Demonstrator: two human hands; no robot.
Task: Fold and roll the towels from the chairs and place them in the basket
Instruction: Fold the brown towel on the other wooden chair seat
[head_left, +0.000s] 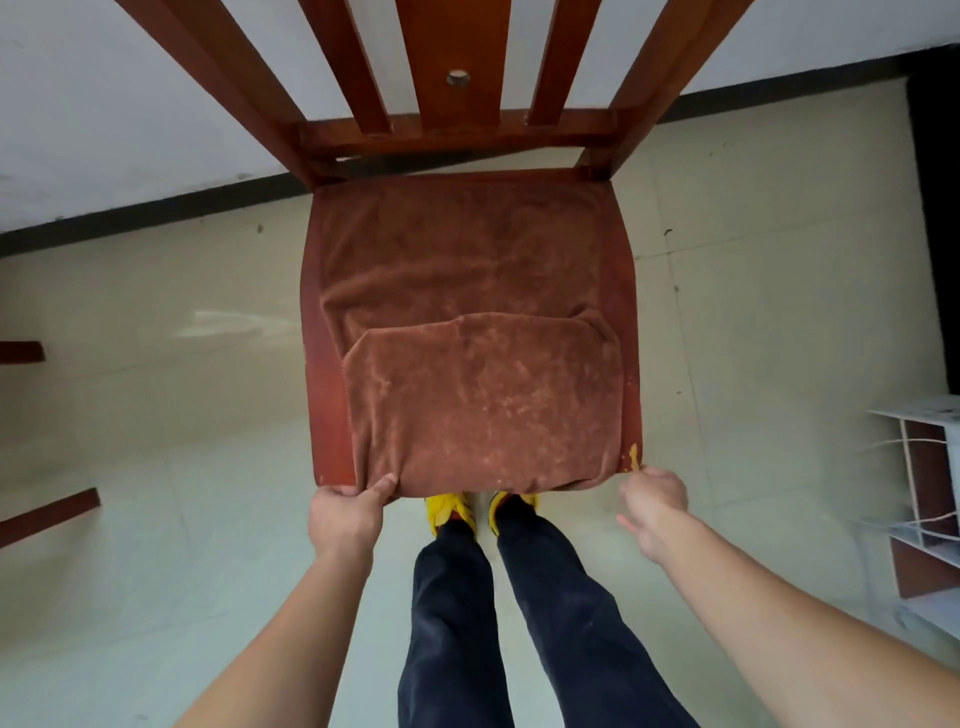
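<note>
A brown towel (467, 312) lies spread over the seat of a reddish wooden chair (324, 384). Its near part is folded back, forming a second layer with the fold at the seat's front edge. My left hand (345, 514) pinches the fold's left corner between thumb and fingers. My right hand (652, 501) hovers just off the seat's front right corner, fingers loosely curled and blurred, holding nothing that I can see. No basket is in view.
The chair's slatted back (452, 62) rises toward a white wall. Pale tiled floor surrounds the chair. My legs and yellow shoes (452, 512) stand at the seat's front. A white shelf unit (924, 499) stands at the right edge; dark wooden pieces (47, 514) show at left.
</note>
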